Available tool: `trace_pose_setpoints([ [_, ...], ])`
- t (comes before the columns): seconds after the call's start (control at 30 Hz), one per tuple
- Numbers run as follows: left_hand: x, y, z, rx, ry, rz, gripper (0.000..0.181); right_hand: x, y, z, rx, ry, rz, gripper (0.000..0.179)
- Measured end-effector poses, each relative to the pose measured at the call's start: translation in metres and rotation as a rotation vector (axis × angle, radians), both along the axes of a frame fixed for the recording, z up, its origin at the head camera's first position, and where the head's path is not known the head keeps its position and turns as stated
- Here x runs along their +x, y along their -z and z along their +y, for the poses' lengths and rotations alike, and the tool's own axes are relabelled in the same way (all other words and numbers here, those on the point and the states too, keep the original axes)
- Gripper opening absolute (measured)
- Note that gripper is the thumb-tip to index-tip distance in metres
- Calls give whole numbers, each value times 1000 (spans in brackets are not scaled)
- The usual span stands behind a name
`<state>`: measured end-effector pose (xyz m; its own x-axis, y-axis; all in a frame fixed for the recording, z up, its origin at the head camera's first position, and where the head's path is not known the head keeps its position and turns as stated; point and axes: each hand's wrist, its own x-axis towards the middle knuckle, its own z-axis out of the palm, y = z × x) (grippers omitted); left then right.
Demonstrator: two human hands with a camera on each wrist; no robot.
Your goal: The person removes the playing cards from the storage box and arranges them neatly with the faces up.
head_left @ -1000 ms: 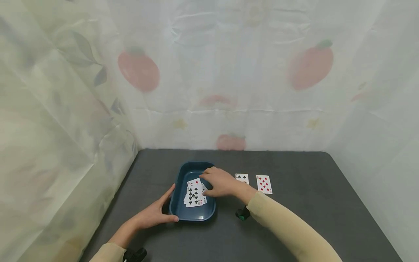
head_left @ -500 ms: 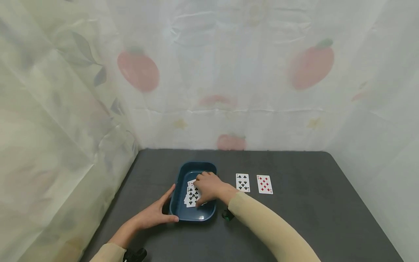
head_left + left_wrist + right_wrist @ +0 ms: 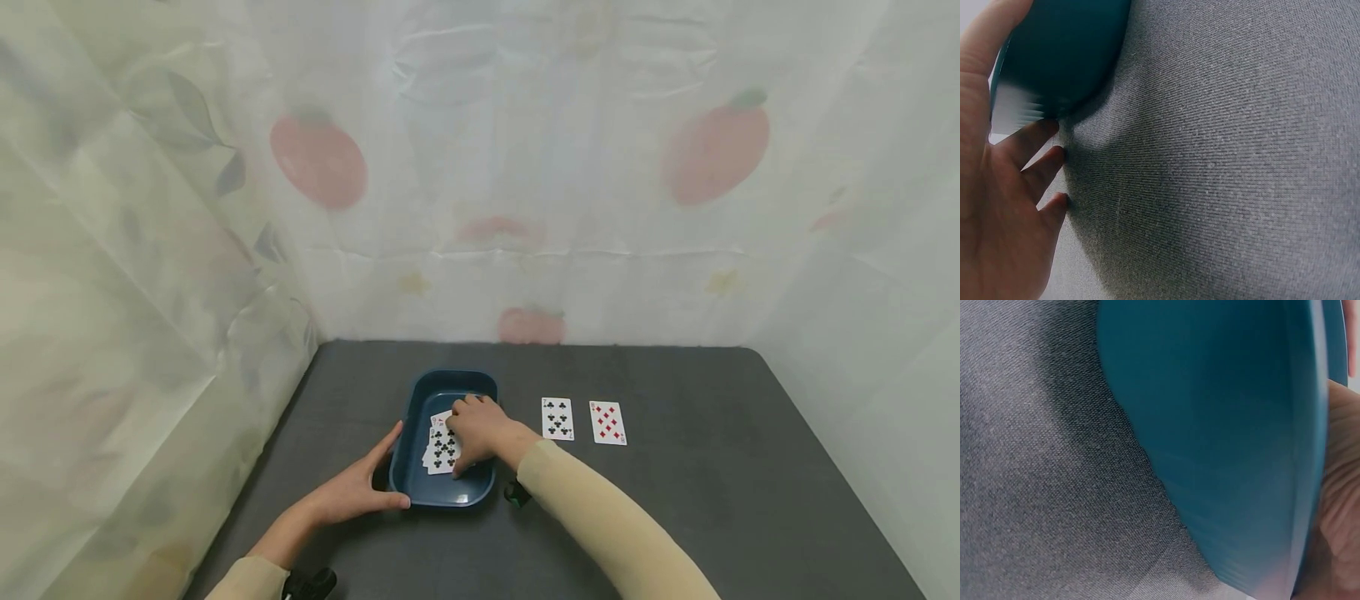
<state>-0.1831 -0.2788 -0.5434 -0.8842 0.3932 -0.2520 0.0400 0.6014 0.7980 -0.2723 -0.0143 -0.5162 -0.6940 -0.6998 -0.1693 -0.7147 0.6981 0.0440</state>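
In the head view a dark blue tray (image 3: pixel 405 467) stands on the table with several overlapping playing cards (image 3: pixel 442 450) inside, a black club card uppermost. My left hand (image 3: pixel 352 496) rests its spread thumb and forefinger against the tray's left side and near corner; the left wrist view shows the other fingers (image 3: pixel 1047 172) extended by its outer wall. My right hand (image 3: pixel 480 433) reaches over the tray's right rim, bent down onto the cards. Its fingertips and part of the cards are hidden, so whether it pinches one is unclear. In the right wrist view the tray wall (image 3: pixel 1210 425) covers most of the hand.
Right of the tray, two more playing cards lie face up: a club card (image 3: pixel 557 419) and a red diamond card (image 3: pixel 608 423). The dark grey table (image 3: pixel 675 500) has a patterned curtain (image 3: pixel 615 292) behind it and sheets at both sides.
My right hand has moved left and down onto the cards in the tray, uncovering the club card on the table. It has barely moved over the last half second. My left hand stays put.
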Motion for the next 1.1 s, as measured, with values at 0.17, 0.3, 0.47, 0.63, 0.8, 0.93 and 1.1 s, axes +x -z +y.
trace_pose_setpoints([
  [0.17, 0, 0, 0, 4, 1, 1, 113, 0, 4, 0, -12, 6, 3, 86],
  [0.3, 0, 0, 0, 3, 1, 5, 114, -1, 6, -1, -12, 5, 6, 86],
  [0.47, 1, -2, 0, 0, 10, 10, 114, -1, 6, -2, -17, 1, 6, 86],
  [0.63, 3, -2, 0, -6, 5, 5, 114, 0, 5, -2, -16, 1, 9, 86],
  [0.8, 3, -2, -1, -4, 4, 1, 114, 1, 6, -2, -23, -2, 10, 85],
  [0.93, 2, -1, -2, -1, 0, -3, 114, -1, 8, -2, -30, -4, 8, 85],
  [1.1, 0, 1, -2, -2, 1, -6, 113, -2, 7, 0, -37, -8, -1, 84],
])
